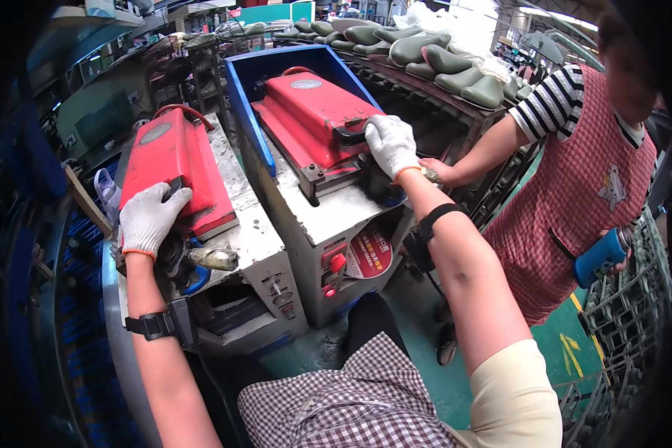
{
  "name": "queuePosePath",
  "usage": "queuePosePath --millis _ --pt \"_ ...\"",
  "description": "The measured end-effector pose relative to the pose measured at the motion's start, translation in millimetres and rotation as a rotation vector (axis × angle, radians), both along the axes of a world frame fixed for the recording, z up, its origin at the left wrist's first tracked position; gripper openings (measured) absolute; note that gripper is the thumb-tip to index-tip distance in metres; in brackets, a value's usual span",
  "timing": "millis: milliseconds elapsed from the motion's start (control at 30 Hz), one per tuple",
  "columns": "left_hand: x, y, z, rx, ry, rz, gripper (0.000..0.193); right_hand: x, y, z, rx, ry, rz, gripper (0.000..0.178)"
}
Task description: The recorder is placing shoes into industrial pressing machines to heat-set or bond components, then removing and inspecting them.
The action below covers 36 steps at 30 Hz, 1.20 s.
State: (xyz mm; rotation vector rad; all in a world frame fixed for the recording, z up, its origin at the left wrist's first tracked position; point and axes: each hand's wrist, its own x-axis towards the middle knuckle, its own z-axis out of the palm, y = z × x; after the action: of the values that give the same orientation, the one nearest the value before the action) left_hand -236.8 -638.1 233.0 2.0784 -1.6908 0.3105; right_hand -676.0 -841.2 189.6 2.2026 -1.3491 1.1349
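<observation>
Two machines with red metal covers stand side by side before me. My left hand (pixel 151 218), in a white knit glove, is closed on the black handle (pixel 176 184) at the front of the left red cover (pixel 173 158). My right hand (pixel 390 145), gloved the same way, grips the end of the black handle (pixel 348 136) on the right red cover (pixel 313 108). Both covers lie lowered over their machine tops. The palms and some fingers are hidden. Below my left hand a worn, tape-wrapped lever (pixel 213 258) juts out beside a blue ring.
At the right stands a co-worker in a red checked apron (pixel 534 216), one hand (pixel 439 173) close to my right wrist, the other at a blue bottle (pixel 601 257). Green shoes (pixel 452 80) fill a rack behind. The right machine's front carries red buttons (pixel 337 263).
</observation>
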Motion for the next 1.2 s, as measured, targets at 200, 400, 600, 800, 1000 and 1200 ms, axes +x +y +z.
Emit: queuePosePath --millis 200,400,600,800,1000,1200 --pt "-2 3 1 0.026 0.011 0.018 0.055 6 4 2 0.008 -0.005 -0.037 0.025" --pt "2 0 -3 0.008 -0.009 0.016 0.054 5 1 3 0.013 0.0 -0.042 0.027" --pt "0 -1 -3 -0.005 -0.009 0.006 0.055 3 -3 2 0.003 -0.005 -0.041 0.027" --pt "0 -5 -3 0.016 -0.011 0.009 0.054 2 2 2 -0.013 -0.015 -0.036 0.025" --pt "9 1 -5 0.007 -0.017 -0.032 0.054 3 -5 -9 -0.044 -0.023 -0.055 0.027" --pt "12 6 4 0.094 -0.009 -0.073 0.055 -10 -16 -15 -0.043 -0.028 -0.069 0.028"
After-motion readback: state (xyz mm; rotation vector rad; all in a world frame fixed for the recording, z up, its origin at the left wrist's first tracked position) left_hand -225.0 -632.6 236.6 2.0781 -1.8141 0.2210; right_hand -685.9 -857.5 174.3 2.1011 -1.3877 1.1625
